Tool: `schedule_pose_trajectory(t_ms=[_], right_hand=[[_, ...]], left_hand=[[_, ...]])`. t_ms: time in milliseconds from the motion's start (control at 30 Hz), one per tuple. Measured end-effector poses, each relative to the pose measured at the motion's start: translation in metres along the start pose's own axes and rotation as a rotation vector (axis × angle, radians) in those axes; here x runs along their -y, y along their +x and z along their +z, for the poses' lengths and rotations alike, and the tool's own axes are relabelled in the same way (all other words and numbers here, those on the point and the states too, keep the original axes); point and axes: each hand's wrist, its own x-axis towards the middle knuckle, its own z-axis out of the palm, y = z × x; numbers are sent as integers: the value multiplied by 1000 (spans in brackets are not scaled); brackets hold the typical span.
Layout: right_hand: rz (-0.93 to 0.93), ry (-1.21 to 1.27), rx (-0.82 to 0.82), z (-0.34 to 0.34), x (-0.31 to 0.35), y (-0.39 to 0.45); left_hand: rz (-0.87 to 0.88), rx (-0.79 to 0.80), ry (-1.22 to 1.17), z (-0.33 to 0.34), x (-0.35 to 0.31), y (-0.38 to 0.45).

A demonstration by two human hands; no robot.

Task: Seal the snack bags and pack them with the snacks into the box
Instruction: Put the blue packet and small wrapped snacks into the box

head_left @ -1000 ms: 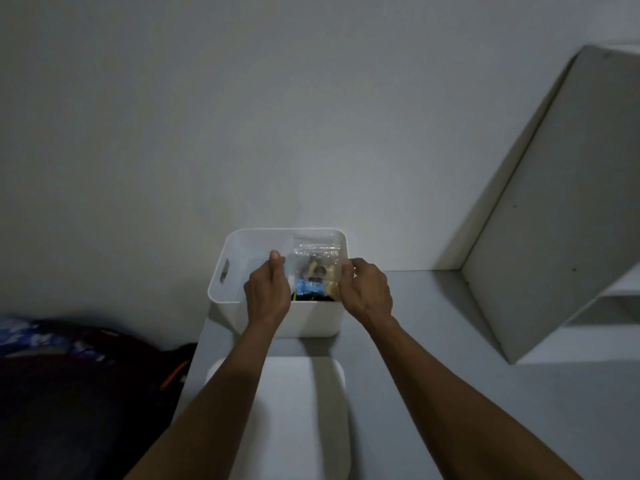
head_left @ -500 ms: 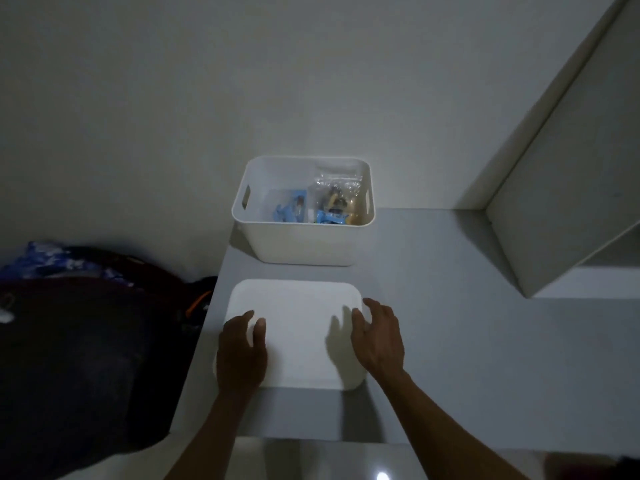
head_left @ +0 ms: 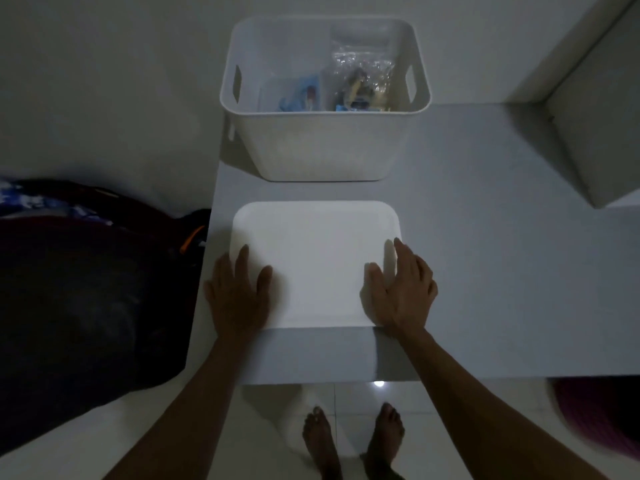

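A white box point(head_left: 322, 147) with handle slots stands open at the back of the grey table point(head_left: 485, 271). Inside it a clear snack bag point(head_left: 362, 81) with brownish snacks leans at the right, and a blue snack packet point(head_left: 299, 97) lies at the left. In front of the box lies the flat white lid point(head_left: 317, 261). My left hand point(head_left: 239, 292) rests on the lid's near left edge with fingers spread. At the near right edge my right hand point(head_left: 398, 289) rests on the lid the same way. Neither hand grips anything.
A dark bag point(head_left: 86, 299) with an orange zip pull sits on the floor left of the table. A white slanted shelf panel point(head_left: 595, 116) rises at the right. Bare feet point(head_left: 353, 441) stand on pale floor tiles below the table's front edge.
Both hands let go of the clear snack bag in the box and came back down to the lid, where they now rest. The view has tilted downward.
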Motion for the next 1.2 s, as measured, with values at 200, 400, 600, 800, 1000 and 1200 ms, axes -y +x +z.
schedule_pose_trajectory(t_ms=[200,400,600,800,1000,1200], right_hand=[[91,290,59,-10,6,6],[110,410,128,-30,9,0],[88,355,144,-65,15,-27],[95,358,70,-127,43,-63],[12,349,-11,-174,87,-46],[-70,305,-40,-200,134,19]], left_hand=[[-49,-8,-196,-7,4,5],[-110,23,-280,-18,-2,-11],[-112,21,-234,-50,-18,-31],[26,-95,-321,-111,-36,-43],[-1,-29,-384,-173,-78,-30],[-8,-49,-379,-200,-117,30]])
